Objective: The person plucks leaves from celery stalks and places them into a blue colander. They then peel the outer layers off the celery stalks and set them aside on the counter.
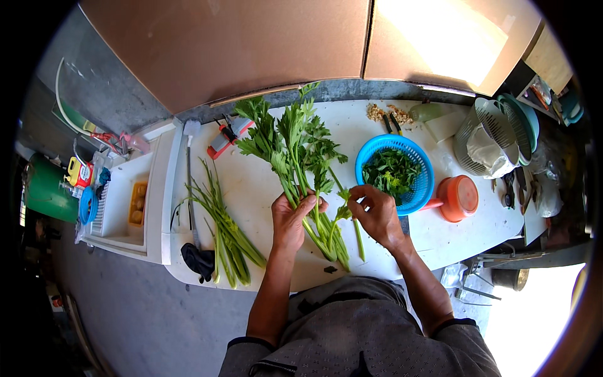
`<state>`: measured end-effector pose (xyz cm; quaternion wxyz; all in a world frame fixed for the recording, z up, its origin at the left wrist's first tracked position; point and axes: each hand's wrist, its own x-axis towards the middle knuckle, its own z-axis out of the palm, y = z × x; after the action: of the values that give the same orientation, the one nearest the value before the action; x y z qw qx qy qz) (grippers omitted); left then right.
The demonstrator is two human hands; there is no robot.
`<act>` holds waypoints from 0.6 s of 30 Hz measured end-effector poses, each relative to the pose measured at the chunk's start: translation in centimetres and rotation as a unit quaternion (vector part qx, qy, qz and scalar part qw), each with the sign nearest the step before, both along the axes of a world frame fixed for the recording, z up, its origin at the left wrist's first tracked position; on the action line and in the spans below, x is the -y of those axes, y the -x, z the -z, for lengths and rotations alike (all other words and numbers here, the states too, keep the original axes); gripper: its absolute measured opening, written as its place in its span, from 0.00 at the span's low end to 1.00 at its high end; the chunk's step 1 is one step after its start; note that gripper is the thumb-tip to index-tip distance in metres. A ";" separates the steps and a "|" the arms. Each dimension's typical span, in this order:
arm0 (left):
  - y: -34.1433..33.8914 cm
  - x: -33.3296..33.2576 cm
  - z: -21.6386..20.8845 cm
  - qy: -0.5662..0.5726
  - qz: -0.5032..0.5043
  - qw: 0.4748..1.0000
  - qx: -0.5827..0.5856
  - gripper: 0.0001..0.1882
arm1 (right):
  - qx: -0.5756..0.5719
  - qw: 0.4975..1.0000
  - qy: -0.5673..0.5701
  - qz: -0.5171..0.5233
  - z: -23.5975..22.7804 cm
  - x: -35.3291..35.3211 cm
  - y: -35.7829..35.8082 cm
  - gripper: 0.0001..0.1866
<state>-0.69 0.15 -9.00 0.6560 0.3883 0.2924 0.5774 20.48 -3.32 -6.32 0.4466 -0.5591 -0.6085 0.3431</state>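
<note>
My left hand [290,220] is closed around a bunch of leafy celery [295,141]. The leaves fan out toward the far side, and the pale stalk ends point back toward me. My right hand [377,215] has its fingers curled in a pinch beside a small celery leaf [343,212] and a thin stalk; what lies between the fingertips is hidden. Just beyond this hand stands a blue plastic basket [422,193] with picked green leaves [391,171] in it. Bare celery stalks [229,232] lie in a pile on the left of the white table [257,201].
An orange dipper [458,198] lies right of the basket. Dark-handled scissors [394,122] and brown scraps [375,113] are at the back. Stacked plastic baskets [490,138] stand far right. A red-grey tool [229,139] and black cloth [198,261] lie left, near a white sink [125,207].
</note>
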 end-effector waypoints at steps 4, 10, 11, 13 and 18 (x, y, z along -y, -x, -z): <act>-0.7 0.3 -1.1 0.007 0.006 1.000 -0.016 0.06 | -0.118 0.992 0.036 -0.039 -3.0 -0.6 1.5 0.16; -0.7 0.7 -0.9 0.033 0.010 0.999 -0.007 0.07 | -0.139 0.984 0.034 -0.110 -2.5 -1.8 2.1 0.25; -0.5 0.7 -0.8 0.030 0.011 0.999 -0.015 0.07 | -0.170 0.979 0.036 -0.111 -2.5 -1.8 2.3 0.27; -0.2 0.6 -0.5 0.024 0.012 0.999 -0.033 0.07 | -0.184 0.976 0.065 -0.092 -2.6 -2.1 2.6 0.30; -0.2 0.7 -1.3 0.017 0.021 0.998 -0.056 0.05 | -0.319 0.933 0.084 -0.147 -2.9 -2.5 3.6 0.29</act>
<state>-0.45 -0.55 -7.66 0.6572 0.4143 0.3304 0.5361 16.85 -0.79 -3.38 0.5127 -0.3601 -0.4785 0.6152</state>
